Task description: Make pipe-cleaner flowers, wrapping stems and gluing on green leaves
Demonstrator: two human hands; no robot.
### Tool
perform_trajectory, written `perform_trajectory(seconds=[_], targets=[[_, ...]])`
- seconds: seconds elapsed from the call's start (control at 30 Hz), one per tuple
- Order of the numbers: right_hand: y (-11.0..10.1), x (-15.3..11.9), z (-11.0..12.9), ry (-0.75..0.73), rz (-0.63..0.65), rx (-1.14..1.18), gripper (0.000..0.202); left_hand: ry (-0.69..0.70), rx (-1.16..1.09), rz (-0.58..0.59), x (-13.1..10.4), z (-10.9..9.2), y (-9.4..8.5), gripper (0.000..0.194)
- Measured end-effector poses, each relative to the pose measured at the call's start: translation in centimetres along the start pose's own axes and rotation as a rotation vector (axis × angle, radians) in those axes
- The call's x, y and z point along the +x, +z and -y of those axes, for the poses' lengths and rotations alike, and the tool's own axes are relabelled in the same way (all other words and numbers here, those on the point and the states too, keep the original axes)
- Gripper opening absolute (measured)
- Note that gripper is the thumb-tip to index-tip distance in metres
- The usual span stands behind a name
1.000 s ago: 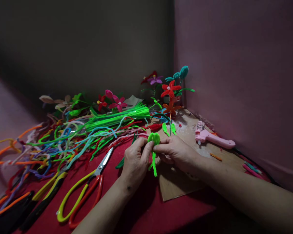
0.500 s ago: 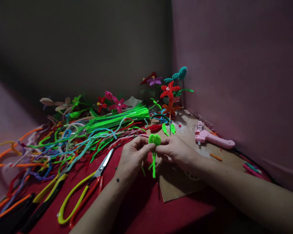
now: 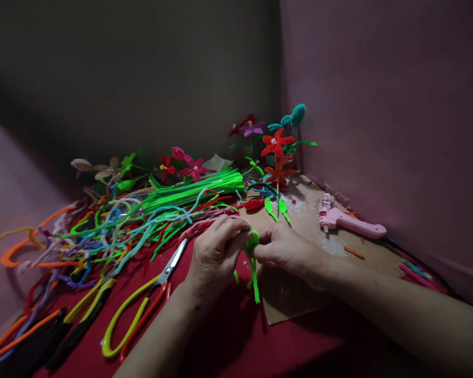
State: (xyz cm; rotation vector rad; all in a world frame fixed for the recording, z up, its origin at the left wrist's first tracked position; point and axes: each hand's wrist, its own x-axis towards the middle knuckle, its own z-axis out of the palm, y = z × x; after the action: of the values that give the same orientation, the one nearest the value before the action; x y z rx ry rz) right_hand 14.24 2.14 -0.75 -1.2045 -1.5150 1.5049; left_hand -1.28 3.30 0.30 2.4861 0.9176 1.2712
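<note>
A bright green pipe-cleaner piece (image 3: 255,281) is held between my two hands, its rounded looped part at the top and its stem hanging down. My left hand (image 3: 216,249) is closed on the looped part from the left, with the fingers curled over it and covering much of it. From the right, my right hand (image 3: 286,249) pinches the same piece near its edge. Just beyond my right hand, two small green leaf shapes (image 3: 269,208) lie on the cardboard (image 3: 278,310) beside an orange flower (image 3: 278,173) on a stem.
Yellow-and-red scissors (image 3: 167,273) and black-and-yellow pliers (image 3: 90,304) lie at left. Behind them are tangled coloured pipe cleaners (image 3: 169,215) and a green bundle (image 3: 205,188). A pink glue gun (image 3: 350,222) rests at right. Finished flowers (image 3: 278,142) stand near the wall corner.
My left hand has turned, and its fingers now cover more of the green piece's looped top. The stem hangs slightly lower and further right. The whole view has shifted a little.
</note>
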Motion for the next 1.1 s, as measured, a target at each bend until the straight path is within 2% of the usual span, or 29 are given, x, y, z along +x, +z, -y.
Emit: perform_trajectory(seconds=[0.27,0.5,0.8,0.97,1.1], targets=[[-0.3,0.0,-0.2,-0.049,0.039,-0.029,0.011,0.046,0.139,0.096,0.1,-0.2,-0.6,0.004],[-0.6,0.4,-1.0,-0.129,0.062,-0.052,0.01,0.105,0.245,0.09,0.1,-0.1,-1.0,0.005],[-0.8,0.1,-1.1,0.066,0.136,0.228,0.019,0.147,0.359,0.01,0.2,0.0,-0.8,0.007],[-0.7,0.2,-0.9,0.108,0.122,0.241,0.019,0.141,0.389,-0.023,0.1,-0.2,-0.7,0.008],[-0.8,0.0,-0.6,0.109,0.08,0.164,0.02,0.137,0.41,-0.037,-0.1,-0.3,-0.6,0.007]])
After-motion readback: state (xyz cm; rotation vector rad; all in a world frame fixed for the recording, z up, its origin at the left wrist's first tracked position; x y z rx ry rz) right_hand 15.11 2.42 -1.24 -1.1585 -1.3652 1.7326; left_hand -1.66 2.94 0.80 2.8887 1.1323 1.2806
